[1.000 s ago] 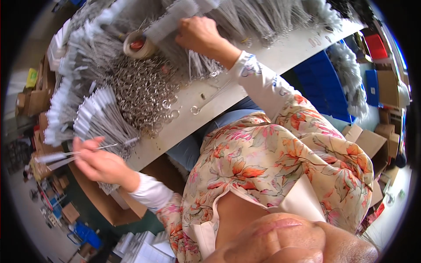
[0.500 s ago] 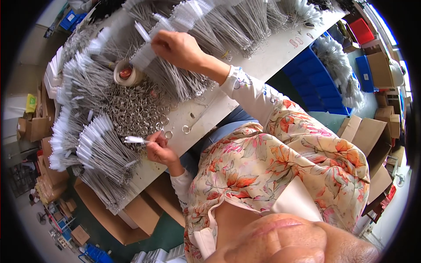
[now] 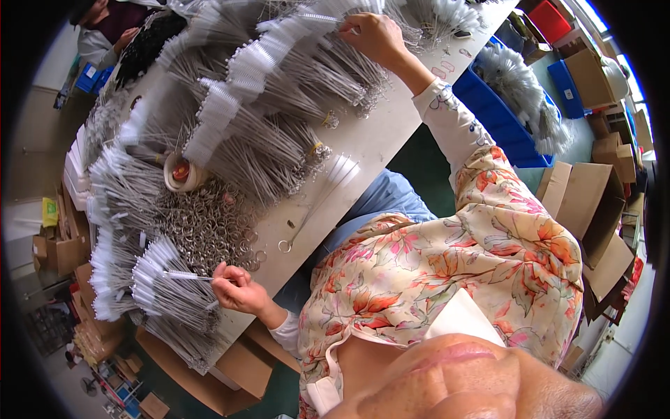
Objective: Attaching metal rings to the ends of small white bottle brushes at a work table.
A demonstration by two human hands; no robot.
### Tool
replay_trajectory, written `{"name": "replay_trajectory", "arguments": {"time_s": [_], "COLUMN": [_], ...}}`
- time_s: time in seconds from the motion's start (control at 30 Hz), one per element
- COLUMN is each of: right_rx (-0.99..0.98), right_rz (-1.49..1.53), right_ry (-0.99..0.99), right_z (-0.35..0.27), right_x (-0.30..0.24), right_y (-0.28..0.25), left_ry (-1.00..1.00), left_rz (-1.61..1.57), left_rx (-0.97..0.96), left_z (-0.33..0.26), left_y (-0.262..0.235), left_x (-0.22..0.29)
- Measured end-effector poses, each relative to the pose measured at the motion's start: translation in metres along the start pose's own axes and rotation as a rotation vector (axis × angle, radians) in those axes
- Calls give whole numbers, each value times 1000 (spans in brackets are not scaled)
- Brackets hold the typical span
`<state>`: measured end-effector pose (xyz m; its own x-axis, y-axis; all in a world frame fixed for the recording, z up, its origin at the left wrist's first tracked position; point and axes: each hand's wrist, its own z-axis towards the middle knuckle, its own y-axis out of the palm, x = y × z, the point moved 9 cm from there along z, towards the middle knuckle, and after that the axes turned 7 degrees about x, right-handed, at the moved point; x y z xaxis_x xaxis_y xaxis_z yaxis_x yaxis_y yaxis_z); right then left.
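My left hand (image 3: 239,288) is closed on the thin wire handle of a small bottle brush (image 3: 183,275), its white bristles pointing left over a fanned bundle of like brushes (image 3: 157,269). Beside that hand lies a heap of metal split rings (image 3: 209,227). Farther off to the right, my right hand (image 3: 375,36) pinches the end of another white-bristled brush (image 3: 317,17) above the large brush pile (image 3: 279,129). Near the table's front edge, a few brushes (image 3: 342,170) lie with a ring (image 3: 285,246) at their wire end.
A round tub (image 3: 172,183) with something red inside stands between the brushes and rings. Off the table's right end is a blue crate (image 3: 467,84) of brushes. Cardboard boxes (image 3: 244,370) stand below the near edge. Another person's hand (image 3: 127,38) shows at far left.
My right hand has moved right along the brush pile and now pinches a brush. My left hand, still holding its brush, has shifted slightly down. The whole view has shifted, and another person has come into sight.
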<state>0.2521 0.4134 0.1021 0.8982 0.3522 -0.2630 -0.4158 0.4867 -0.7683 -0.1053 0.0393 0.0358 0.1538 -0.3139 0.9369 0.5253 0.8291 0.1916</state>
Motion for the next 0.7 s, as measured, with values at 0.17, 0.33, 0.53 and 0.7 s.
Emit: {"name": "replay_trajectory", "arguments": {"time_s": [0.17,0.33,0.53,0.7], "right_rx": [96,249,337,431], "right_rz": [525,957,641,307], "right_ry": [73,715,547,379], "right_z": [33,67,58,48], "right_x": [26,164,218,295], "right_y": [-26,-36,7,26], "left_ry": [-48,-78,-125,-215], "left_rz": [-20,-5,11,-9], "left_rx": [13,-6,-13,-41], "left_z": [5,5,1,-1], "left_y": [19,20,23,35], "left_x": [6,9,0,2]}}
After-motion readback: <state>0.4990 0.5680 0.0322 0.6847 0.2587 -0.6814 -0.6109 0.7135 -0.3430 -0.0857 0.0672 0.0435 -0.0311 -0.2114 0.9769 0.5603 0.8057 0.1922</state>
